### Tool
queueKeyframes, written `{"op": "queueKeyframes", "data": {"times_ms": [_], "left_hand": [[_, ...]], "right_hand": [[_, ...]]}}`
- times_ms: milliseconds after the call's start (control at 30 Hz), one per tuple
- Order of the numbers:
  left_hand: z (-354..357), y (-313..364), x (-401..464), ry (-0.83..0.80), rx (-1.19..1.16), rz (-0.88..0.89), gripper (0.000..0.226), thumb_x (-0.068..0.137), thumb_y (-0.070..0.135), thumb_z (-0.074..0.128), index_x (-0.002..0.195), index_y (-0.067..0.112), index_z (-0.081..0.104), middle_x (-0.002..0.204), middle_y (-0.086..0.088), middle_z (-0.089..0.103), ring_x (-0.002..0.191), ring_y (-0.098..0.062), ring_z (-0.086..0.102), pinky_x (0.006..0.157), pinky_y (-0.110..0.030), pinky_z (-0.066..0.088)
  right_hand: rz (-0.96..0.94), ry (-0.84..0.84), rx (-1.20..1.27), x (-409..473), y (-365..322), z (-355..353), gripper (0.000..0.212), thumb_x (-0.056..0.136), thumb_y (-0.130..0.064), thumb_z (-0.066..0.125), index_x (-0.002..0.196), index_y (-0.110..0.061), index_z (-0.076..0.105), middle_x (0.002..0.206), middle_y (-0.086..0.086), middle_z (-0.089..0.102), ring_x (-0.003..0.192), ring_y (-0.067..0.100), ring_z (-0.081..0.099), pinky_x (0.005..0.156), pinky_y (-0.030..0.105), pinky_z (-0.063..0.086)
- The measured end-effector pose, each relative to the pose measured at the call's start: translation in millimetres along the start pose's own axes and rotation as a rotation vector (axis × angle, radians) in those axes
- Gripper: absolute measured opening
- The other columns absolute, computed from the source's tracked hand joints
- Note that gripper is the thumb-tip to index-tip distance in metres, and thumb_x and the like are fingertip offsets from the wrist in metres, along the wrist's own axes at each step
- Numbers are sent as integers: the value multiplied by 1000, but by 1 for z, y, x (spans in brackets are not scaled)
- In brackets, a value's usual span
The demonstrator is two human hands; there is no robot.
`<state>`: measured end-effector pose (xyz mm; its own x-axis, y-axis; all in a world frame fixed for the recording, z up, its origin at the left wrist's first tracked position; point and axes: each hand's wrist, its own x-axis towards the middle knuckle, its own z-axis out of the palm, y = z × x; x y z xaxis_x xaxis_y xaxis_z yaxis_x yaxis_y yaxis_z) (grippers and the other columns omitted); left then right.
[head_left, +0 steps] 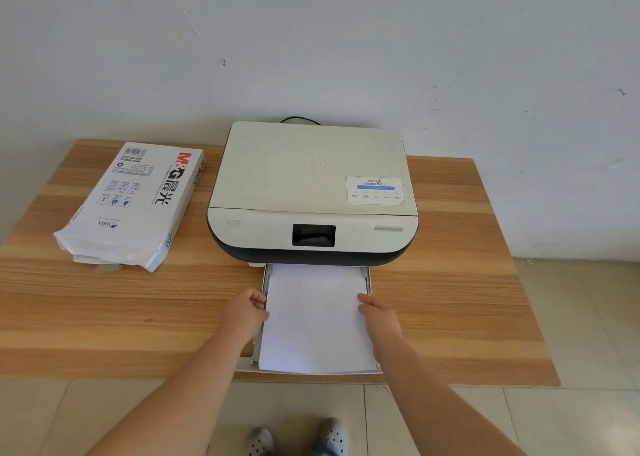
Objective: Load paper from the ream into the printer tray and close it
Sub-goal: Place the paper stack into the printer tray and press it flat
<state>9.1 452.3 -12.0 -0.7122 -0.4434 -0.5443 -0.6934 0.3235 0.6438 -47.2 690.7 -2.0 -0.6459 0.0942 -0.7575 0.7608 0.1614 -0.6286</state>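
Tray point(367, 275): pulled out, held paper stack point(317, 320).
Left hand point(244, 313) grip: closed on stack's left edge.
Right hand point(379, 317) grip: closed on right edge.
Ream point(135, 199): on desk point(104, 317), wrapper torn open.

Surface point(450, 282): wood-grain top w/ alternating light & darker brown bands, pushed against the wall. Wall point(311, 40) behind the surface: plain pale grey-white, matte, w/ several small dark scuffs & marks, most up and right of the surface, plus a thin pale scratch above its left half. Floor point(571, 317) right of & in front of the surface: large beige tiles, thin darker grout lines. Wall's base right of the surface looks slightly dirty where it meets the floor. Light: soft, even, daylight-like; only faint shadows on the surface. No window in view.
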Motion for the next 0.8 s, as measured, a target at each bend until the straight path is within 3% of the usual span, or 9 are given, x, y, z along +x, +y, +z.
{"op": "queueKeyframes", "data": {"times_ms": [200, 333, 600, 667, 733, 800], "left_hand": [[1, 1, 5, 72, 25, 60, 23, 80, -3, 69, 88, 16, 58, 81, -1, 57, 75, -16, 53, 60, -23, 42], [0, 3, 9, 77, 79, 82, 22, 81, -1, 69, 85, 18, 57, 83, -2, 58, 74, -15, 53, 57, -22, 39], [1, 7, 14, 99, 111, 88, 19, 82, -1, 68, 91, 14, 59, 84, 0, 58, 73, -13, 53, 54, -21, 37], [1, 6, 15, 99, 114, 79, 19, 82, -1, 67, 91, 14, 59, 86, -2, 60, 75, -14, 54, 55, -22, 38], [1, 6, 15, 98, 115, 86, 20, 82, -2, 67, 91, 14, 60, 87, -3, 61, 76, -15, 56, 55, -22, 39], [0, 5, 14, 100, 117, 101, 20, 82, -2, 67, 90, 15, 61, 87, -3, 62, 77, -15, 57, 56, -20, 40]], "right_hand": [[-24, -44, -4, 2, -3, 3, 37, 98, -12, 48, 133, -22, 57, 139, 5, 50, 129, 25, 41, 95, 32, 31], [-60, -53, -44, 4, -3, 6, 38, 98, -16, 49, 136, -23, 54, 143, 5, 46, 133, 25, 39, 105, 37, 31], [-109, -59, -102, 8, -9, 7, 39, 99, -18, 49, 137, -24, 52, 145, 4, 45, 134, 25, 39, 105, 37, 32], [-130, -56, -169, 9, -10, 7, 39, 99, -21, 48, 138, -24, 50, 144, 4, 46, 127, 24, 44, 99, 35, 35], [-159, -42, -279, 9, -11, 6, 39, 100, -23, 46, 139, -23, 48, 140, 5, 50, 99, 15, 55, 81, 26, 42], [-185, -9, -395, 10, -12, 5, 40, 99, -23, 45, 139, -21, 47, 137, 6, 53, 72, 4, 49, 59, 20, 41]]}}
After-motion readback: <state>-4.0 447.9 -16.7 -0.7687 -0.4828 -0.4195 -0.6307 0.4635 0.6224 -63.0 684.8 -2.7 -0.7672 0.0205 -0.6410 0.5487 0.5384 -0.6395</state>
